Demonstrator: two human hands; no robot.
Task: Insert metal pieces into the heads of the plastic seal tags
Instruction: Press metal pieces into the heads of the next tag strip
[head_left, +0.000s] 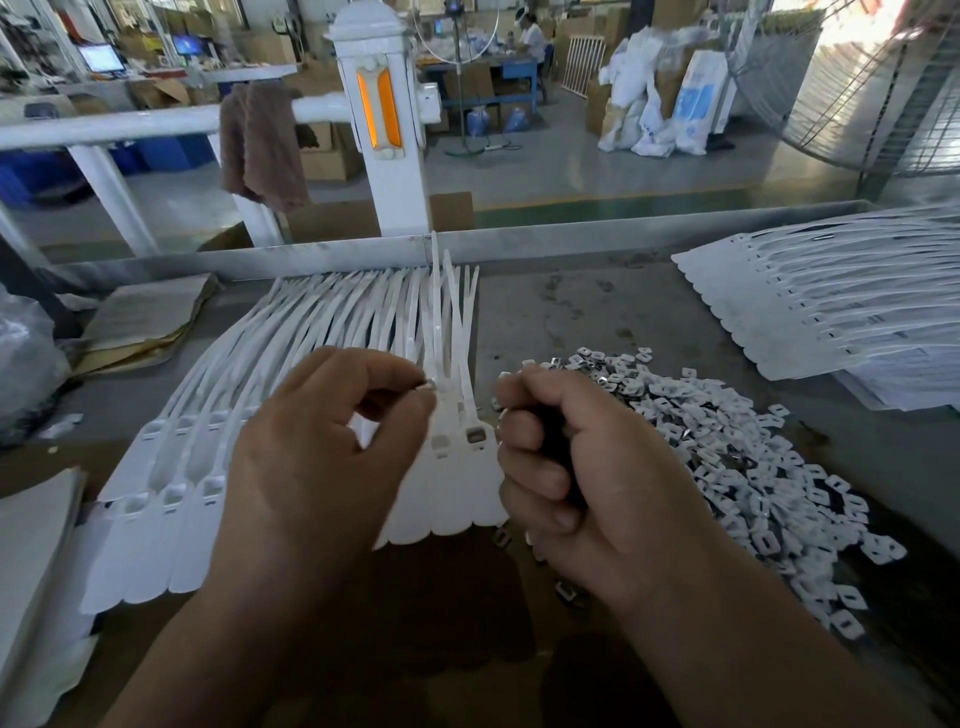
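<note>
A fan of white seal tags (208, 415) lies on the worktop (597, 306), heads toward the person and tails toward the far rail. The left hand (311, 467) hovers over the fan's right end, pinching a small metal piece (429, 385) between thumb and forefinger, just above the tag heads. The right hand (587, 478) is clenched in a fist beside those heads; whether it holds anything cannot be told. Right of it spreads a pile of loose pieces (727, 441), and beyond that a second row of tags (831, 291).
</note>
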